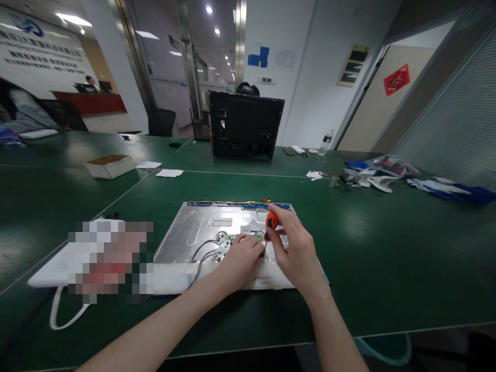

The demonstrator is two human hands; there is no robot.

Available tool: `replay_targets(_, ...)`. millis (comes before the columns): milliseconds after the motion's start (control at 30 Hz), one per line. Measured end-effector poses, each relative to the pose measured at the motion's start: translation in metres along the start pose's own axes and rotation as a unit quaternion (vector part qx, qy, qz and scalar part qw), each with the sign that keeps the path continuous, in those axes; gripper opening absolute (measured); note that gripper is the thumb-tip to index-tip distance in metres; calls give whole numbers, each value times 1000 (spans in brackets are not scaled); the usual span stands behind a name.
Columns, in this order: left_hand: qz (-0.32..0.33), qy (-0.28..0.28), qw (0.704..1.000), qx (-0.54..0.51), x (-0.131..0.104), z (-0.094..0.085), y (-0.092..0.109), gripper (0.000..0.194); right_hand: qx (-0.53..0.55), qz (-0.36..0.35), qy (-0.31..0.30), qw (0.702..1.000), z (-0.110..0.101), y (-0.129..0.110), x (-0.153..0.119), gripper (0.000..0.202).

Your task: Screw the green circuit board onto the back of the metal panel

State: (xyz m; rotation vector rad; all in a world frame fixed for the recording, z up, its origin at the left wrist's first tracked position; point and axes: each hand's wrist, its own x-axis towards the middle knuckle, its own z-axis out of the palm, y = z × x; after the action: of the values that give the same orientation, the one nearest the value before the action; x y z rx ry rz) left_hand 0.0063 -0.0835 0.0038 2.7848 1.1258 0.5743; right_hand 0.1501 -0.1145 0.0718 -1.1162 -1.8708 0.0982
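Note:
A flat silver display panel (186,227) lies back side up in front of me, with a blue circuit strip (220,205) along its far edge. Near its middle sits a green circuit board (227,243), from which grey cables (198,266) run left. My right hand (296,248) grips an orange-and-black screwdriver (272,221) upright, its shaft pointing down at the board's right end. Close against the shaft, my left hand (242,256) rests over the board with fingers bent together; what its fingertips hold or press is hidden.
A black monitor housing (248,126) stands at the back. To the left are a pixelated patch over a white item (50,268) and an open cardboard box (110,166). Gloves (382,182), plastic bags and a water bottle (326,142) are at the right rear.

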Motion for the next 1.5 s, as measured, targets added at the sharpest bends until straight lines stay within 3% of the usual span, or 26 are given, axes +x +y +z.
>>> replay_targets(1000, 4, -11, 1000, 15, 0, 1, 1, 17, -27, -7, 17, 999, 1, 2, 0, 35)
replay_targets(1500, 2, -7, 1000, 21, 0, 3, 0, 9, 9, 27, -11, 1000, 2, 5, -2, 45)
